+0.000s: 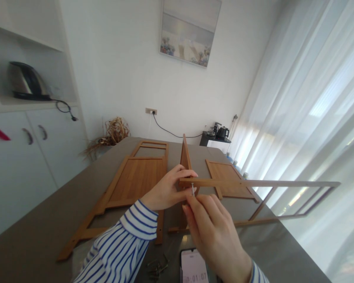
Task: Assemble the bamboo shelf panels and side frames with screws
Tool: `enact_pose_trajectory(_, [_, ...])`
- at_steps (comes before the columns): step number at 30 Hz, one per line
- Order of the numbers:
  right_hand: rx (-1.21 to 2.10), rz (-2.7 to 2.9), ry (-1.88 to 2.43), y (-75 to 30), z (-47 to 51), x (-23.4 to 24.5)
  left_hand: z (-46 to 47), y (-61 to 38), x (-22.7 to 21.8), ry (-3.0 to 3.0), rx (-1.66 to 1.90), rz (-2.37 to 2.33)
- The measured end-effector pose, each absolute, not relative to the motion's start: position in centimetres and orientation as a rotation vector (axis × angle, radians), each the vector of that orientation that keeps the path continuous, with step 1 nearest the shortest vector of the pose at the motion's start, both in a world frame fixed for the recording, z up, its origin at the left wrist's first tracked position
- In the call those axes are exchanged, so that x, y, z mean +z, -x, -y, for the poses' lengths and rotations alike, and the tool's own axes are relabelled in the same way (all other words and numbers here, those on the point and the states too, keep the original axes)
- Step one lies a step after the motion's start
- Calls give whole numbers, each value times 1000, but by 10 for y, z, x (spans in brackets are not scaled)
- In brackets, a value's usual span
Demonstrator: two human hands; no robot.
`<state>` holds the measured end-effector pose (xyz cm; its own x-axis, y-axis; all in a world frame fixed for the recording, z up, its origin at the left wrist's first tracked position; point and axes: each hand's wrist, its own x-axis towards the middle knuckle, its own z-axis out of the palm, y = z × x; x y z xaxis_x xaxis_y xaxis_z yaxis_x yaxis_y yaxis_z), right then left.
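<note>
My left hand (168, 188) grips the corner where an upright wooden panel (185, 153) meets a wooden frame (224, 182) standing on its edge. The frame reaches far to the right, with a crossbar near its far end. My right hand (214, 228) pinches a thin silver screw (192, 189) between thumb and forefinger, its end at the underside of the frame's upper rail, close to the left fingers. Whether the screw is inside a hole I cannot tell. Several loose screws (157, 267) lie on the grey table (233, 255) between my forearms.
Left of my hands another wooden panel with a frame (135, 179) lies flat. A smaller wooden panel (228, 177) lies behind the standing frame. A phone (194, 265) showing a timer lies near my right wrist, and a clear plastic bag (78, 257) beside my left sleeve.
</note>
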<state>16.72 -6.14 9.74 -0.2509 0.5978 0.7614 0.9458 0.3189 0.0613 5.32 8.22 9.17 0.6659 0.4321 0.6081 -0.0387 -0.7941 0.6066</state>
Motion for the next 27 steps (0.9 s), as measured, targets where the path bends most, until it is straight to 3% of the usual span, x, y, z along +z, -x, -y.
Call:
enact_pose_trajectory(7, [-991,2058,1358,-168,58,96,-82,-53,91,-2247,1024,-309])
enact_pose_trajectory(20, [-483,1649,1302,-153,59,96,-83,-52,92,-2294,1024,-312])
enact_pose_trajectory(27, [-449,1669,1309,-156,59,96,-84,-50,92,-2293,1015,-309])
